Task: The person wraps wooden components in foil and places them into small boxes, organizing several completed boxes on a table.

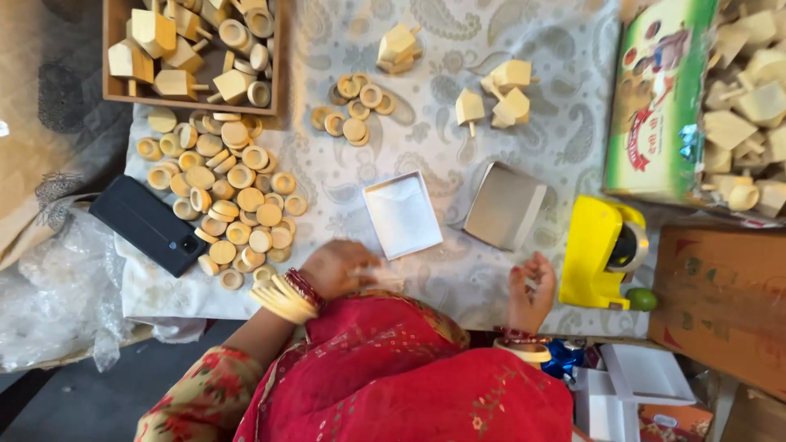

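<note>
L hand (340, 266) grip unclear, R hand (532, 288) open, empty; white box (402, 214) btwn, wooden rings (225, 200) left.

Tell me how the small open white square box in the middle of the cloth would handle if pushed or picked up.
The small open white square box looks like thin card, so it is probably light and easy to crush. Its flat base and low walls suggest it would slide on the patterned cloth rather than tip or roll. It looks empty, so a nudge would likely shift it readily.
</note>
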